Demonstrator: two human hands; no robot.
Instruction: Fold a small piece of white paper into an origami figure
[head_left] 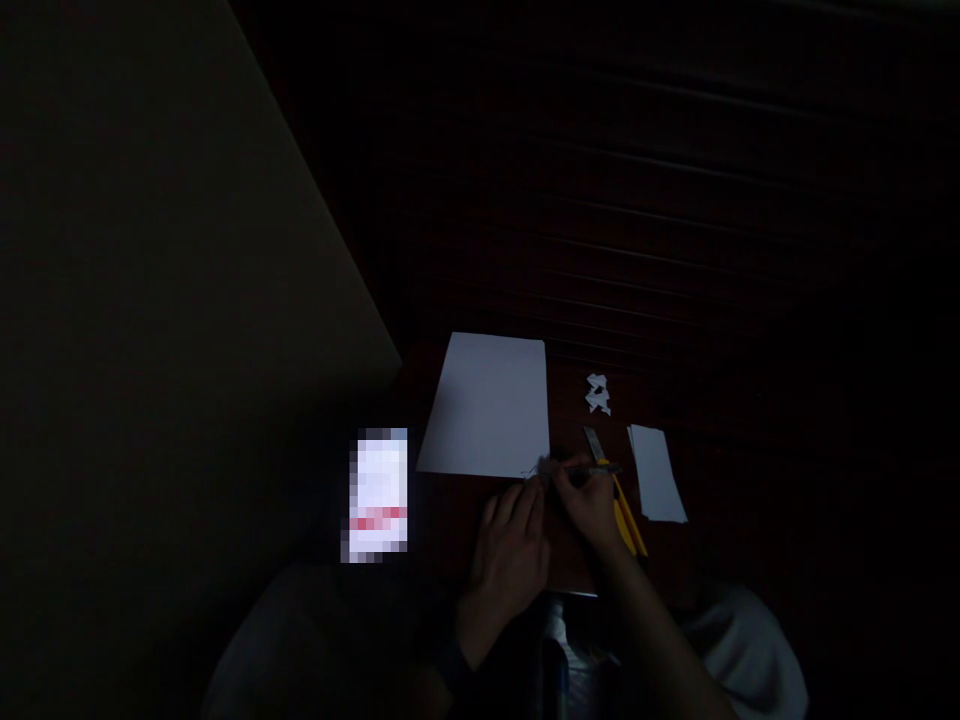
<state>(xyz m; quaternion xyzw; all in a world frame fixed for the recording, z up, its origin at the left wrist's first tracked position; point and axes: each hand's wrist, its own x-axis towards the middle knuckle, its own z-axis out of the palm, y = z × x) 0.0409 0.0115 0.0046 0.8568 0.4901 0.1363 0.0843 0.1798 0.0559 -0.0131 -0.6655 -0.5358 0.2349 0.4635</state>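
Note:
In the dim head view my right hand (pixel 591 508) is closed around a dark pen (pixel 604 469), its tip end pointing left. My left hand (pixel 510 545) lies palm down on the dark table, fingers stretched out. Its fingertips reach a small greyish thing (pixel 535 474) by the lower right corner of a large white paper sheet (pixel 491 405); darkness keeps me from telling what it is. Right beside my right hand, partly covered by it, lies a yellow utility knife (pixel 628 520) with a metal blade pointing away from me.
Two small folded paper pieces (pixel 598 394) lie beyond the knife. A stack of narrow white paper (pixel 658 474) is at the right. A lit, pixelated screen (pixel 380 490) glows at the left. A pale wall (pixel 187 250) rises on the left; a bottle-like object (pixel 555 660) shows below the table edge.

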